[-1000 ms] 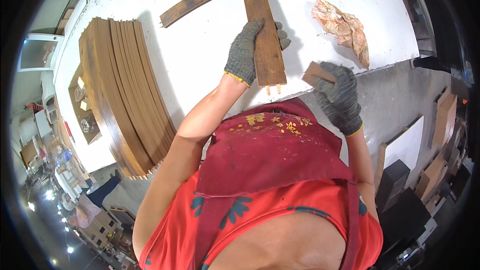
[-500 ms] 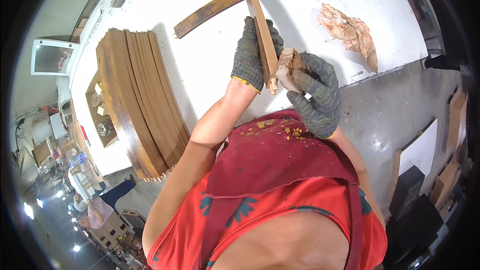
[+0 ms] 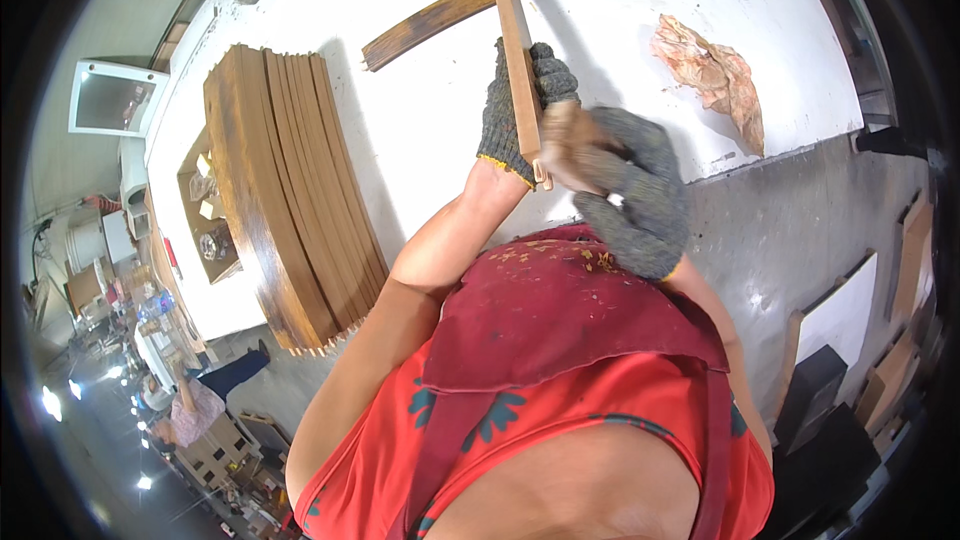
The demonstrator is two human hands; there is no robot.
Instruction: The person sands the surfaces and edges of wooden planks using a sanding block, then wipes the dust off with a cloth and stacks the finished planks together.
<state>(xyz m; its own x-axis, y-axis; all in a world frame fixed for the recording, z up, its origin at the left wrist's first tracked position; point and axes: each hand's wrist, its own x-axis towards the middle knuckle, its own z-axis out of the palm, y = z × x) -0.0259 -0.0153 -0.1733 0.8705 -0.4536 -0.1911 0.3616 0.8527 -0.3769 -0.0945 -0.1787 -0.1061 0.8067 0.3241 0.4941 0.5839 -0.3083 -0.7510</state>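
Observation:
My left hand [image 3: 512, 105], in a grey knit glove, grips a long brown wooden slat [image 3: 512, 35] turned on its thin edge, its near end close to my chest. My right hand [image 3: 635, 190], gloved the same way, presses a small brownish sanding pad [image 3: 563, 140] against the slat's right side near that end. The slat rises over a white table [image 3: 430, 110] and crosses above a darker curved slat [image 3: 480, 0] lying flat there. Wood dust speckles my dark red apron [image 3: 570, 310].
A stack of curved brown slats [image 3: 290, 200] stands on edge at the table's left end. A crumpled brown rag [image 3: 715, 75] lies at the right by the table edge. Boards and dark boxes [image 3: 860, 360] lean on the grey floor at right. Another person [image 3: 190, 405] is far off lower left.
The slat has turned from its broad face onto its thin edge. My right hand came up from the table edge and now presses the pad against the slat.

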